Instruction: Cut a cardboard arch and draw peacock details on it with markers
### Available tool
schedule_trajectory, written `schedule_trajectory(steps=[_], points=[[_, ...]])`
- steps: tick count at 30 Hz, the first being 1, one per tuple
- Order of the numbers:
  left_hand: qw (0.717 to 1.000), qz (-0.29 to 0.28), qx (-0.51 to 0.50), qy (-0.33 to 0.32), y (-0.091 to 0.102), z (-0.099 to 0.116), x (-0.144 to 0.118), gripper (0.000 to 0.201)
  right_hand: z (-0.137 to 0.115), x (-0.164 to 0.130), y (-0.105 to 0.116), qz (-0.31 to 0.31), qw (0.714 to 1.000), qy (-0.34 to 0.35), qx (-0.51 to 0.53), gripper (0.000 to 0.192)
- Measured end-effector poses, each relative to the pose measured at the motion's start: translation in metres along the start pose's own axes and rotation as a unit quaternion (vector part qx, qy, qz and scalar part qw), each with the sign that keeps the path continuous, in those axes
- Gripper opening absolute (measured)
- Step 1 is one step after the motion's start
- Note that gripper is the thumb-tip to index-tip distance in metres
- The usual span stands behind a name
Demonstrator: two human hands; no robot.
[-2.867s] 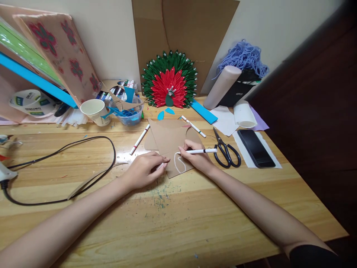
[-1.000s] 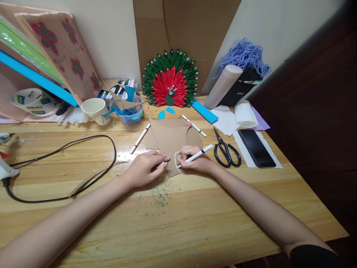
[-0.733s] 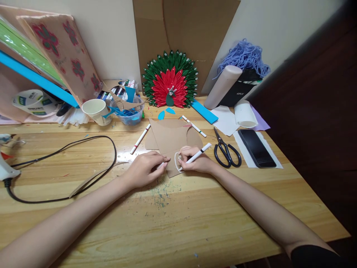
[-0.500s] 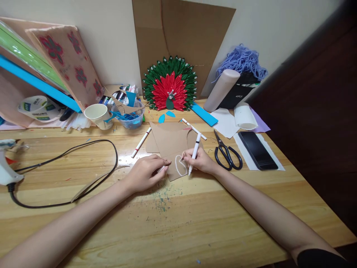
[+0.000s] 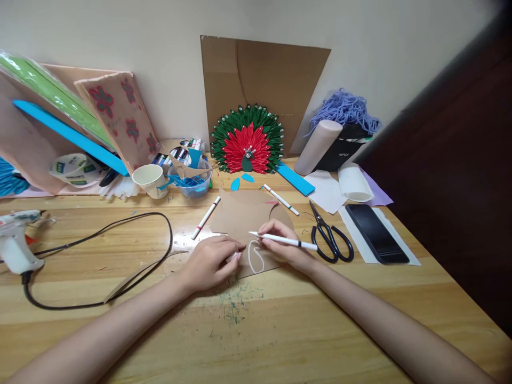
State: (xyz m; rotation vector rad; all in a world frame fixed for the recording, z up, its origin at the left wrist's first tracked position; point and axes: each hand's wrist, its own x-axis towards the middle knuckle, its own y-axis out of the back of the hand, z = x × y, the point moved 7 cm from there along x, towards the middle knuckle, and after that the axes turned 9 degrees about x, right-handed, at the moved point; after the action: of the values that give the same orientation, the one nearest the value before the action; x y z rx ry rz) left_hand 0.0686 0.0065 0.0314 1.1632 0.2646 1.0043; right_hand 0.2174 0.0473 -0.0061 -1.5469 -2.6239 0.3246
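A brown cardboard piece (image 5: 244,218) lies flat on the wooden table (image 5: 256,320), with a white loop outline (image 5: 256,257) drawn near its front edge. My left hand (image 5: 212,260) presses on the cardboard's front left corner and seems to pinch a small white object. My right hand (image 5: 286,250) holds a white marker (image 5: 280,240), which lies almost level with its tip pointing left, just above the outline.
Black scissors (image 5: 331,239) and a dark phone (image 5: 376,232) lie to the right. Two more markers (image 5: 205,217) rest beside the cardboard. A glue gun (image 5: 18,245) with a black cord (image 5: 132,250) sits at left. A paper cup (image 5: 151,180), plastic bowl (image 5: 192,181) and red-green peacock craft (image 5: 248,140) stand behind.
My right hand finished tracing the white loop and turned the marker, so it went from pointing down at the outline to lying level with its tip leftward. The camera tilted up.
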Motion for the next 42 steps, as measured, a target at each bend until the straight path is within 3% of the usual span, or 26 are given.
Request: schedule_trajectory(steps=[6,20,27,32,37,42], points=[[0.999,-0.032,-0.005,0.023,-0.004,-0.003,0.0,0.028,0.009,-0.003,0.003,0.027,0.986,-0.018,-0.161,0.021],[0.999,-0.045,-0.007,0.029,-0.007,-0.006,0.0,0.03,-0.004,-0.005,0.0,0.049,0.952,0.026,-0.302,0.025],[0.999,-0.044,-0.004,0.027,-0.007,-0.006,0.001,0.029,0.002,-0.005,-0.008,-0.018,0.951,-0.002,-0.31,0.028],[0.999,-0.038,-0.007,0.023,-0.007,-0.006,0.0,0.029,-0.002,-0.005,-0.002,0.032,0.952,0.015,-0.303,0.025],[0.999,-0.036,-0.004,0.02,-0.007,-0.006,0.0,0.028,0.003,-0.004,-0.005,-0.003,0.954,-0.002,-0.299,0.028],[0.999,-0.029,-0.005,0.019,-0.006,-0.005,0.001,0.028,0.0,-0.003,0.001,0.038,0.959,0.01,-0.28,0.025]])
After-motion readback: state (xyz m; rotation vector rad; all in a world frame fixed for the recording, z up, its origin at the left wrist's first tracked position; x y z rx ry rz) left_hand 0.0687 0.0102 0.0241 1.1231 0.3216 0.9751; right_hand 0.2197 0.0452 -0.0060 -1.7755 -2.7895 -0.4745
